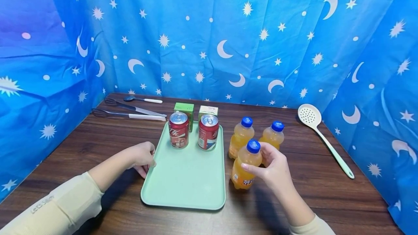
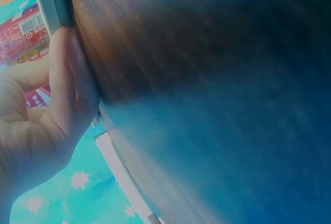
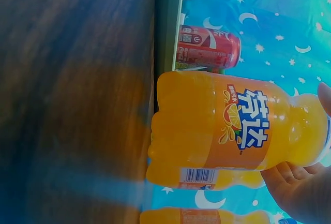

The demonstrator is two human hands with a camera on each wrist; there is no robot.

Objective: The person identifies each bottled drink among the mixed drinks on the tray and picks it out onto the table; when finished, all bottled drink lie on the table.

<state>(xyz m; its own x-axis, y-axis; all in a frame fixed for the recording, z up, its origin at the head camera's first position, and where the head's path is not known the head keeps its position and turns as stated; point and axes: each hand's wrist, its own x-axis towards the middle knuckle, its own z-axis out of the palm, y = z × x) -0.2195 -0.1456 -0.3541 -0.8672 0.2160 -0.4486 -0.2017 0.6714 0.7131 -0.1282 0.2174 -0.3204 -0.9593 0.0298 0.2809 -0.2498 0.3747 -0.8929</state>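
My left hand (image 1: 143, 157) holds the left rim of a light green tray (image 1: 186, 188), thumb and fingers at its edge. Just right of the tray, my right hand (image 1: 275, 166) grips an orange soda bottle (image 1: 243, 173) by its upper part, below the blue cap. The bottle is upright, its label facing the right wrist camera; whether its base touches the table I cannot tell. Behind it stand two more orange soda bottles (image 1: 241, 137), (image 1: 272, 139). On the tray's far half are two red soda cans (image 1: 179, 133), (image 1: 208, 135).
Behind the cans stand a green carton (image 1: 186, 107) and a pale carton (image 1: 208, 110), partly hidden. A cream skimmer (image 1: 331, 148) lies at the right. White-handled utensils (image 1: 147, 116) and a spoon (image 1: 143, 99) lie at the back left. Blue starry cloth (image 1: 202, 39) encloses the table.
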